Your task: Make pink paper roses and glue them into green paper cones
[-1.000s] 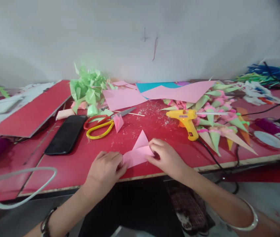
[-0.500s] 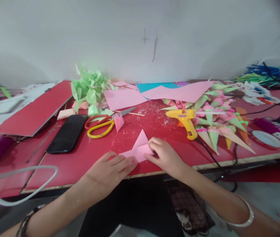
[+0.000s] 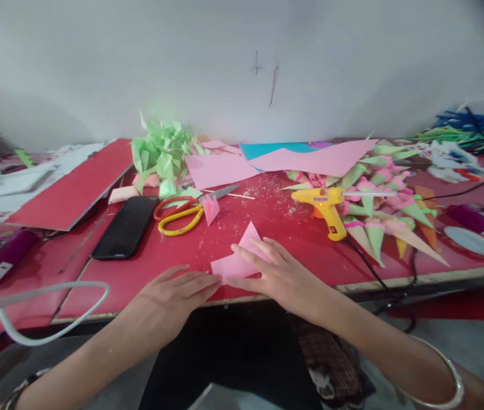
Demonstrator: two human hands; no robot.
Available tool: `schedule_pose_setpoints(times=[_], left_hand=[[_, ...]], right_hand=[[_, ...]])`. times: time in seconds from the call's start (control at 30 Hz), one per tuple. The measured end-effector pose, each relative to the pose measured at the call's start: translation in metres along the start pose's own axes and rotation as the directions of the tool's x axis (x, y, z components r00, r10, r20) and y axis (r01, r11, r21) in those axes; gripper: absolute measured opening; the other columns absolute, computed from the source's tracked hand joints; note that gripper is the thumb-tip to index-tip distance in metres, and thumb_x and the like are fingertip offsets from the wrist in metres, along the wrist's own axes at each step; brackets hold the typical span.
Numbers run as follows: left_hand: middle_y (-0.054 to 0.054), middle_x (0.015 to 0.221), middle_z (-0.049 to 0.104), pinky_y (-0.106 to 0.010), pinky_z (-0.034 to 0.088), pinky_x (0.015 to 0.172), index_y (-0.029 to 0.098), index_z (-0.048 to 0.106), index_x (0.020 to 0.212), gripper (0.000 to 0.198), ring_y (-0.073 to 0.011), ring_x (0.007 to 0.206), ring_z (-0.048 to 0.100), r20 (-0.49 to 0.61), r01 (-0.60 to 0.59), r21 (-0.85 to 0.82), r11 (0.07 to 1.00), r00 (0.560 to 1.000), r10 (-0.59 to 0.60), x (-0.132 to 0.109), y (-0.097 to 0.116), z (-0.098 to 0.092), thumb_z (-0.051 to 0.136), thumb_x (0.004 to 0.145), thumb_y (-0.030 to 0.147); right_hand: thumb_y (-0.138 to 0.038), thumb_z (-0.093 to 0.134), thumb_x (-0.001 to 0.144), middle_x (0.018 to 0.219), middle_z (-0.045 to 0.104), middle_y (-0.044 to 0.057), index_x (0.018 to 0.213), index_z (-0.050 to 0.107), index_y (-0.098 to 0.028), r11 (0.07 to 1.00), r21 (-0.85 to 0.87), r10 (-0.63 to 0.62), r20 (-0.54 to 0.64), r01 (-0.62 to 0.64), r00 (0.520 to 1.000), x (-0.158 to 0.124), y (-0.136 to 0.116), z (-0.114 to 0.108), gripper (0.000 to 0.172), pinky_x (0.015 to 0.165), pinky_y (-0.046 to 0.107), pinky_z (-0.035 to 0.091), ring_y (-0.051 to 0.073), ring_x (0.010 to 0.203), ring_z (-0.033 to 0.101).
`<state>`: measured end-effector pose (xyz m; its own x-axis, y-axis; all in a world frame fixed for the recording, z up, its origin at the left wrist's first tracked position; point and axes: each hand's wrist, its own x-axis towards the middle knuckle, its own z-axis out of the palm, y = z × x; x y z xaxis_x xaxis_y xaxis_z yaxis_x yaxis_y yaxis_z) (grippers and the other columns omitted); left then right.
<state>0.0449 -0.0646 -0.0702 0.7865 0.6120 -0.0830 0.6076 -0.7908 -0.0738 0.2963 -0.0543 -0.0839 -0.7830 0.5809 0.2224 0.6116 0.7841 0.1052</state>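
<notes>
A folded pink paper piece (image 3: 234, 262) lies near the front edge of the red table (image 3: 148, 267). My right hand (image 3: 274, 270) rests flat on it, fingers spread, covering its right part. My left hand (image 3: 173, 293) lies flat beside it, fingertips stretched out and touching the paper's left lower edge. Neither hand grips anything.
Behind the paper lie yellow-and-red scissors (image 3: 180, 215), a small folded pink piece (image 3: 210, 208), a black phone (image 3: 126, 226) and a yellow glue gun (image 3: 325, 204) with its black cord. Green crumpled paper (image 3: 163, 155), pink sheets (image 3: 220, 168) and paper cones (image 3: 378, 210) fill the back and right.
My right hand went from pinching the paper's upper right part to lying flat on it with fingers spread. My left hand stayed flat at the left edge. The view shifted slightly.
</notes>
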Motion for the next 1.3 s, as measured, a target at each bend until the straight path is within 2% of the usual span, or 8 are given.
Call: schedule_pose_setpoints(times=[0.2, 0.63, 0.9, 1.07, 1.13, 1.17, 1.23, 1.3], left_hand=[[0.003, 0.130, 0.047, -0.033, 0.031, 0.100, 0.028, 0.043, 0.125, 0.053, -0.0137, 0.113, 0.048, 0.053, 0.005, -0.053, 0.999, 0.999, -0.002, 0.001, -0.001, -0.004, 0.031, 0.079, 0.005], [0.002, 0.132, 0.044, -0.032, 0.034, 0.100, 0.026, 0.042, 0.126, 0.058, -0.0151, 0.116, 0.046, 0.070, 0.049, -0.149, 0.988, 0.997, -0.039, -0.005, -0.002, -0.005, 0.035, 0.072, 0.005], [0.004, 0.133, 0.043, -0.030, 0.033, 0.101, 0.028, 0.037, 0.129, 0.064, -0.0143, 0.117, 0.044, 0.007, 0.035, -0.175, 0.984, 0.999, -0.035, -0.009, -0.003, 0.000, 0.037, 0.070, 0.005], [0.003, 0.132, 0.045, -0.031, 0.035, 0.100, 0.027, 0.040, 0.128, 0.060, -0.0158, 0.115, 0.045, -0.017, 0.030, -0.145, 0.989, 0.999, -0.033, -0.008, 0.000, 0.001, 0.039, 0.071, 0.007], [0.001, 0.129, 0.047, -0.033, 0.037, 0.097, 0.025, 0.042, 0.126, 0.055, -0.0171, 0.112, 0.048, -0.033, 0.022, -0.112, 0.993, 0.999, -0.026, -0.005, 0.001, -0.001, 0.039, 0.073, 0.009], [0.000, 0.127, 0.049, -0.033, 0.038, 0.096, 0.024, 0.044, 0.125, 0.053, -0.0176, 0.110, 0.049, -0.043, 0.019, -0.094, 0.995, 0.999, -0.023, -0.003, 0.002, -0.003, 0.039, 0.074, 0.010], [-0.001, 0.122, 0.054, -0.034, 0.039, 0.093, 0.023, 0.049, 0.119, 0.046, -0.0177, 0.104, 0.052, -0.068, 0.013, -0.072, 0.997, 0.998, -0.018, 0.002, 0.005, -0.006, 0.039, 0.076, 0.011], [-0.002, 0.115, 0.057, -0.034, 0.038, 0.093, 0.023, 0.053, 0.113, 0.040, -0.0170, 0.099, 0.053, -0.117, 0.009, -0.074, 0.997, 0.993, -0.018, 0.009, 0.006, -0.010, 0.039, 0.077, 0.011]], right_hand=[[-0.012, 0.052, 0.079, 0.136, 0.037, 0.003, 0.116, 0.052, -0.036, 0.991, -0.020, 0.132, 0.102, -0.130, 0.986, -0.012, 0.003, -0.009, 0.044, 0.095, 0.045, 0.036, 0.030, 0.122, 0.035], [0.004, 0.041, 0.064, 0.131, 0.045, 0.004, 0.122, 0.049, -0.032, 0.967, 0.038, 0.235, 0.260, -0.253, 0.937, -0.031, 0.011, -0.021, 0.068, 0.089, 0.043, 0.044, 0.029, 0.120, 0.040], [-0.001, 0.038, 0.073, 0.126, 0.050, 0.005, 0.120, 0.052, -0.024, 0.958, 0.019, 0.279, 0.175, -0.286, 0.944, -0.048, 0.020, -0.019, 0.054, 0.090, 0.040, 0.045, 0.024, 0.114, 0.048], [-0.015, 0.039, 0.083, 0.102, 0.064, 0.007, 0.097, 0.065, -0.018, 0.897, 0.079, 0.434, 0.028, -0.435, 0.900, -0.036, 0.025, -0.021, 0.030, 0.084, 0.038, 0.047, 0.022, 0.096, 0.058], [-0.019, 0.040, 0.085, 0.105, 0.062, 0.008, 0.102, 0.061, -0.018, 0.886, 0.155, 0.448, -0.040, -0.438, 0.893, -0.024, 0.022, -0.021, 0.028, 0.087, 0.037, 0.045, 0.021, 0.099, 0.055], [-0.021, 0.042, 0.084, 0.110, 0.060, 0.008, 0.109, 0.057, -0.019, 0.899, 0.211, 0.399, -0.033, -0.383, 0.916, -0.018, 0.020, -0.020, 0.029, 0.090, 0.037, 0.042, 0.020, 0.104, 0.053], [-0.022, 0.049, 0.081, 0.122, 0.052, 0.006, 0.120, 0.047, -0.022, 0.909, 0.309, 0.283, 0.032, -0.279, 0.959, -0.004, 0.017, -0.019, 0.039, 0.101, 0.043, 0.029, 0.020, 0.115, 0.044], [-0.019, 0.049, 0.080, 0.125, 0.050, 0.007, 0.123, 0.043, -0.023, 0.895, 0.359, 0.236, 0.118, -0.263, 0.965, 0.009, 0.016, -0.016, 0.044, 0.104, 0.050, 0.015, 0.020, 0.118, 0.041]])
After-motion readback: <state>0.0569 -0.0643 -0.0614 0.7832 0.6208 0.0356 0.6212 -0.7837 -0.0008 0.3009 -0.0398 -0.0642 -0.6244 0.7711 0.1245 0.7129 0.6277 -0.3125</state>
